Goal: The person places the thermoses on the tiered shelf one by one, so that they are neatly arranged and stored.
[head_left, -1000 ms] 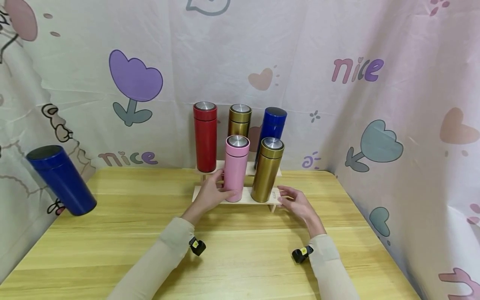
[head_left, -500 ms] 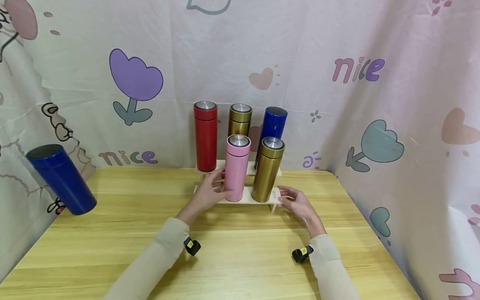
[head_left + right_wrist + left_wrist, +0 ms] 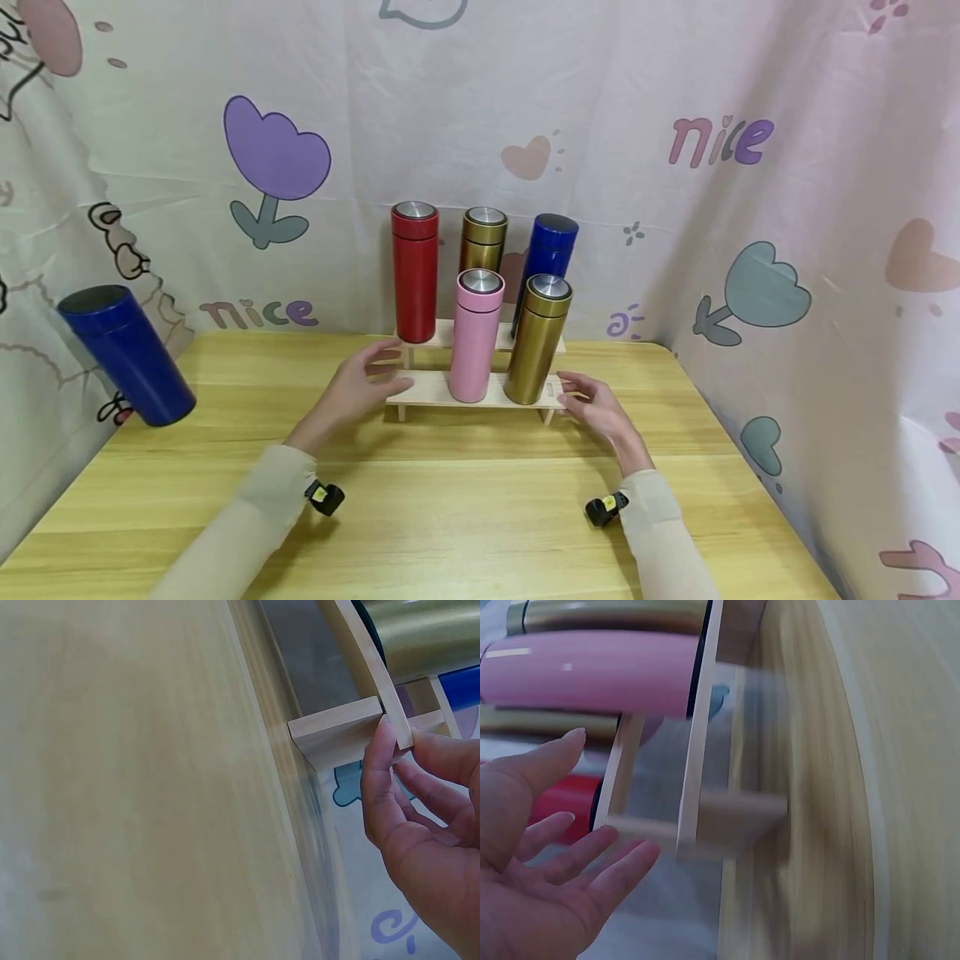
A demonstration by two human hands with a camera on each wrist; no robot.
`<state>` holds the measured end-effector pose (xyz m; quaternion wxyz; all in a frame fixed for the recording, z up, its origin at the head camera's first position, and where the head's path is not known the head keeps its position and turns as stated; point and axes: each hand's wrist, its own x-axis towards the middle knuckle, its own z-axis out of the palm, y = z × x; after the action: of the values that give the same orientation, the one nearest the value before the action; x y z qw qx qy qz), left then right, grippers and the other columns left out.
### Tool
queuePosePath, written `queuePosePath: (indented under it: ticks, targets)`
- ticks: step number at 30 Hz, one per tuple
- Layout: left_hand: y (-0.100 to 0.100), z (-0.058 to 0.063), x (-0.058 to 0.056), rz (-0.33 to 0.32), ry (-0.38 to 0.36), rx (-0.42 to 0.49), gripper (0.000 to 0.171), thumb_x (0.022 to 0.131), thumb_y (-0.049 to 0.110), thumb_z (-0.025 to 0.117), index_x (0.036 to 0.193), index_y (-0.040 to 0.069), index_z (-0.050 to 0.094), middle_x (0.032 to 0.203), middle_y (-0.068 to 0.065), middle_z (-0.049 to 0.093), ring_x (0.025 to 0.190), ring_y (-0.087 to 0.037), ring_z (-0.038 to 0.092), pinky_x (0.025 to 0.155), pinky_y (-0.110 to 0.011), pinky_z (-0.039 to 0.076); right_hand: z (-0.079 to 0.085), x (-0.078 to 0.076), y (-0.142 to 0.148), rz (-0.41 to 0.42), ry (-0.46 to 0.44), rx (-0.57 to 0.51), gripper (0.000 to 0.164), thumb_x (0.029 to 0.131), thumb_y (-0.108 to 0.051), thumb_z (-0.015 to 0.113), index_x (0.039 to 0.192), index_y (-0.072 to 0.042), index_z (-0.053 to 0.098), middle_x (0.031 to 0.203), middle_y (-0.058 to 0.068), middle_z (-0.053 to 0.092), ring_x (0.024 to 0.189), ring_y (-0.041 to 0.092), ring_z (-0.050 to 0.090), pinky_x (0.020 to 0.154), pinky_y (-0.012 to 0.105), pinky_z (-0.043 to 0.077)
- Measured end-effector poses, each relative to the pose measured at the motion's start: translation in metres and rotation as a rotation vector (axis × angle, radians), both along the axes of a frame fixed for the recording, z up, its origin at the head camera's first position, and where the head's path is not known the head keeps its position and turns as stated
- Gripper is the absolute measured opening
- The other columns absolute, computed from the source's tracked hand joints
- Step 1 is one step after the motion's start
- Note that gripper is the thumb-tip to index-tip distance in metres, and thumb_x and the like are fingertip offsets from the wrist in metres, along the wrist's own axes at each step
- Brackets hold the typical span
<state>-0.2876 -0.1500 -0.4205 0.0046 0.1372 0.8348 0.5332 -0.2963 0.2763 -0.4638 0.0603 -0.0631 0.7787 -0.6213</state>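
My left hand point(image 3: 352, 387) is at the left end of a two-step wooden stand point(image 3: 420, 389), fingers spread and nothing between them. On the lower step a pink thermos flask point(image 3: 471, 354) and a gold flask point(image 3: 534, 354) stand upright. My right hand point(image 3: 600, 410) pinches the stand's right end, thumb and finger on either side of the board point(image 3: 401, 729) in the right wrist view. Behind, on the upper step, are a red flask point(image 3: 415, 279), a second gold flask point(image 3: 483, 242), partly hidden, and a blue flask point(image 3: 553, 246).
Another blue flask point(image 3: 135, 367) is at the far left of the wooden table point(image 3: 450, 517), looking tilted in the head view. A printed cloth point(image 3: 600, 100) hangs behind the stand and along both sides.
My left hand has let go of the pink flask and drawn back left to the stand's left end. The pink flask stays on the lower step. The right hand keeps its place.
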Motion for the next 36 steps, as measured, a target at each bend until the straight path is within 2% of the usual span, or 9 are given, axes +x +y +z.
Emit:
queuePosePath:
  ticks: [15, 27, 29, 32, 34, 36]
  targets:
    - [-0.067, -0.002, 0.014, 0.101, 0.066, -0.110, 0.074, 0.094, 0.034, 0.077, 0.155, 0.010, 0.043, 0.151, -0.027, 0.052, 0.135, -0.049, 0.055, 0.105, -0.059, 0.053, 0.002, 0.000, 0.002, 0.004, -0.004, 0.010, 0.057, 0.098, 0.003, 0.061, 0.152, 0.007, 0.043, 0.134, 0.030, 0.053, 0.096, 0.009, 0.067, 0.086, 0.023, 0.062]
    - [-0.110, 0.000, 0.030, 0.135, 0.084, -0.176, 0.075, 0.097, 0.038, 0.073, 0.157, 0.008, 0.040, 0.150, -0.030, 0.051, 0.133, -0.051, 0.056, 0.100, -0.058, 0.055, 0.000, 0.000, 0.002, 0.013, 0.000, 0.005, 0.056, 0.099, 0.003, 0.061, 0.152, 0.007, 0.043, 0.135, 0.033, 0.052, 0.098, 0.010, 0.066, 0.087, 0.023, 0.062]
    - [-0.117, 0.001, 0.033, 0.151, 0.092, -0.192, 0.075, 0.097, 0.039, 0.073, 0.157, 0.008, 0.040, 0.150, -0.030, 0.052, 0.132, -0.052, 0.057, 0.097, -0.052, 0.059, 0.001, 0.000, 0.002, 0.015, 0.006, 0.007, 0.056, 0.099, 0.003, 0.061, 0.152, 0.007, 0.043, 0.135, 0.034, 0.053, 0.097, 0.009, 0.066, 0.086, 0.023, 0.062]
    - [-0.127, 0.001, 0.037, 0.170, 0.105, -0.204, 0.075, 0.097, 0.039, 0.073, 0.157, 0.008, 0.041, 0.150, -0.030, 0.052, 0.130, -0.052, 0.057, 0.089, -0.030, 0.063, 0.001, 0.001, 0.001, 0.012, 0.015, 0.013, 0.055, 0.099, 0.004, 0.061, 0.151, 0.008, 0.043, 0.134, 0.035, 0.053, 0.096, 0.008, 0.066, 0.084, 0.022, 0.062]
    - [-0.134, 0.000, 0.039, 0.182, 0.113, -0.209, 0.076, 0.096, 0.039, 0.073, 0.157, 0.008, 0.041, 0.150, -0.031, 0.052, 0.130, -0.053, 0.057, 0.082, -0.014, 0.059, 0.001, 0.001, 0.001, 0.012, 0.021, 0.018, 0.055, 0.099, 0.004, 0.061, 0.151, 0.008, 0.043, 0.135, 0.036, 0.053, 0.095, 0.007, 0.066, 0.084, 0.022, 0.062]
    - [-0.140, -0.001, 0.041, 0.191, 0.111, -0.215, 0.076, 0.096, 0.040, 0.073, 0.157, 0.008, 0.040, 0.150, -0.031, 0.051, 0.130, -0.054, 0.056, 0.078, -0.006, 0.053, 0.001, 0.001, 0.001, 0.011, 0.020, 0.018, 0.055, 0.098, 0.004, 0.061, 0.151, 0.009, 0.043, 0.135, 0.037, 0.053, 0.096, 0.007, 0.066, 0.084, 0.022, 0.062]
